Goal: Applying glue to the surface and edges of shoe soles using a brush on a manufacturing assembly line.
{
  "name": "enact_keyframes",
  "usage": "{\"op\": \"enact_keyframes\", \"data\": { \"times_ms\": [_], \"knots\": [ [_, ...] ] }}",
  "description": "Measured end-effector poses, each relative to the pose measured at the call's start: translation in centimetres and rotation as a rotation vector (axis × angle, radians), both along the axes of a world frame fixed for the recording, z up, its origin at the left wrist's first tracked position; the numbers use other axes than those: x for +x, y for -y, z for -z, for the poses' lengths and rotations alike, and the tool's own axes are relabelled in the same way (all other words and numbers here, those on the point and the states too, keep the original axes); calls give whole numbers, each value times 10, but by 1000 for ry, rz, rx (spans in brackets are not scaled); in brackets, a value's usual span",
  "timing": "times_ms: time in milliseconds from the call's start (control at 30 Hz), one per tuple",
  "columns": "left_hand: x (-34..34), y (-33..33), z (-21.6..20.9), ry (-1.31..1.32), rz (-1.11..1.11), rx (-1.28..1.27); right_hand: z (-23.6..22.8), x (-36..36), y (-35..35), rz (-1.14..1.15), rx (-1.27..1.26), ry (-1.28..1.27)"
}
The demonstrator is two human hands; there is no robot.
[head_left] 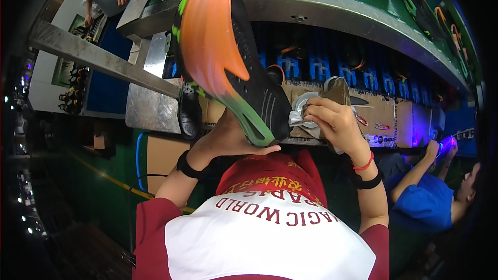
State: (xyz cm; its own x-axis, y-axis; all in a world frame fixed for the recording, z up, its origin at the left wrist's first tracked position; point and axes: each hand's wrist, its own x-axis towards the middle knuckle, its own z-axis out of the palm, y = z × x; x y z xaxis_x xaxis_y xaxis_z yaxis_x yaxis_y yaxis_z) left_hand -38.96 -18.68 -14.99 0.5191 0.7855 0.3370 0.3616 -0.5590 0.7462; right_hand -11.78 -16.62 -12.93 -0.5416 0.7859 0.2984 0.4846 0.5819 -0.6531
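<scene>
A large shoe sole (254, 67), black with a glossy orange part fading to green, stands tilted up in front of me. My left hand (231, 135) is wrapped round its lower end from beneath, with the fingers partly hidden behind it. Beside that end, my right hand (334, 119) pinches a crumpled whitish cloth (296, 117). The cloth is right at the sole's edge; I cannot tell whether they touch. Just behind the cloth is a white round dish (307, 98) on the bench. Another black sole (190, 111) lies to the left of the held one.
Cardboard (384, 114) covers the bench, with a dark blade-like tool (359, 101) and small red clips (383, 126) on it. A metal-edged green conveyor (290, 2) carries more soles above blue racks (342, 67). A co-worker in blue (425, 202) sits at the right; another person stands far left.
</scene>
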Motion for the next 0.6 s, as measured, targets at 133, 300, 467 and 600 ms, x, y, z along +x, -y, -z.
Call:
{"op": "enact_keyframes", "data": {
  "times_ms": [133, 300, 467, 600],
  "knots": [
    [-4, 0, -2, -78, 10, -84, -2, -5, 0, 11, 185, 73],
    [-5, -2, -3, 21, -31, -160, -5, -10, -1, 9, 296, 75],
    [-3, -3, -6, 133, -32, -163, -10, -15, -3, 22, 359, 60],
    [-2, -2, -8, 206, -26, -199, -12, -20, -7, 42, 395, 45]
  ]
}}
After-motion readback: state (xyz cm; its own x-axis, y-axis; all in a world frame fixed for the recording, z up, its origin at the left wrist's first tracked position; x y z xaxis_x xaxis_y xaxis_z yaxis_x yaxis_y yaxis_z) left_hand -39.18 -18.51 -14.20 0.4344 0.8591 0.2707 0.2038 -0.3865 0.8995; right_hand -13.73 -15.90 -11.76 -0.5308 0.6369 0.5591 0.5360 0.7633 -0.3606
